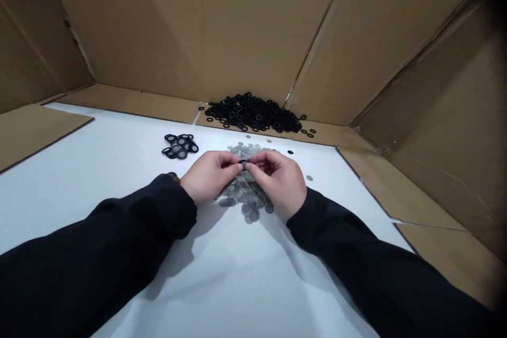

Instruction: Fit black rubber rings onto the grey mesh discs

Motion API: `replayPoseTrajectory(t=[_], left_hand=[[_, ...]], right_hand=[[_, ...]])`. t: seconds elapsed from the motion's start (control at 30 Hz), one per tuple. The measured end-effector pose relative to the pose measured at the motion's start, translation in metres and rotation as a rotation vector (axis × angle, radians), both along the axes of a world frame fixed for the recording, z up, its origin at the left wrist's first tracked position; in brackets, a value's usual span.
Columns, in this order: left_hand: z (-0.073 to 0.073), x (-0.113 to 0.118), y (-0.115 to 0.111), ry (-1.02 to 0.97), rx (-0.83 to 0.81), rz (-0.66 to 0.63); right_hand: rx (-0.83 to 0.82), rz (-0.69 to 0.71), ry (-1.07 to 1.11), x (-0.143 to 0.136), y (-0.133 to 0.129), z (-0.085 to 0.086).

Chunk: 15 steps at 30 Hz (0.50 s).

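Observation:
Between the fingertips of both hands sits one small black ring [244, 164], a greyish disc seeming to fill its middle. My left hand [214, 173] pinches its left side with thumb and forefinger. On the opposite side, my right hand [279, 175] grips it the same way. Beneath and around the hands spreads a loose pile of thin grey mesh-like discs [250, 210]. To the left lies a small heap of black rings with grey centres [180, 146].
A large mound of plain black rings [253, 112] rests on the cardboard strip at the back. Cardboard walls [245, 26] enclose the white table [222, 285] at the back and sides. One stray grey disc [309, 178] lies right of my right hand.

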State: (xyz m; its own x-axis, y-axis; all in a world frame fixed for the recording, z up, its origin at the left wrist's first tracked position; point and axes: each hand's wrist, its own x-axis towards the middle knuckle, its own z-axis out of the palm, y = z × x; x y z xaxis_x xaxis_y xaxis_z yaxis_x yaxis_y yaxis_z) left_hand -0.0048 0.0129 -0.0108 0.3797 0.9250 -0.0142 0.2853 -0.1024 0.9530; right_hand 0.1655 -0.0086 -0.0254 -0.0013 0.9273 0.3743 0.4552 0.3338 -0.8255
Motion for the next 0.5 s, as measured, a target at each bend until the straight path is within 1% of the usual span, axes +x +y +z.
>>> replayPoseTrajectory(t=[0.1, 0.27, 0.4, 0.5], left_hand=[[0.0007, -0.0003, -0.0007, -0.001, 0.002, -0.022], [0.0005, -0.0007, -0.0005, 0.0, 0.032, -0.034], [0.0018, -0.0006, -0.0007, -0.046, 0.042, -0.014], [0.0046, 0.0001, -0.0025, -0.065, 0.035, -0.032]], right_hand=[[-0.017, 0.017, 0.034, -0.0001, 0.0013, -0.0019], [-0.207, 0.145, 0.26, 0.0021, 0.007, -0.0042], [-0.267, 0.145, 0.304, -0.0009, 0.0062, -0.0002], [-0.323, 0.152, 0.34, -0.004, 0.004, 0.0039]])
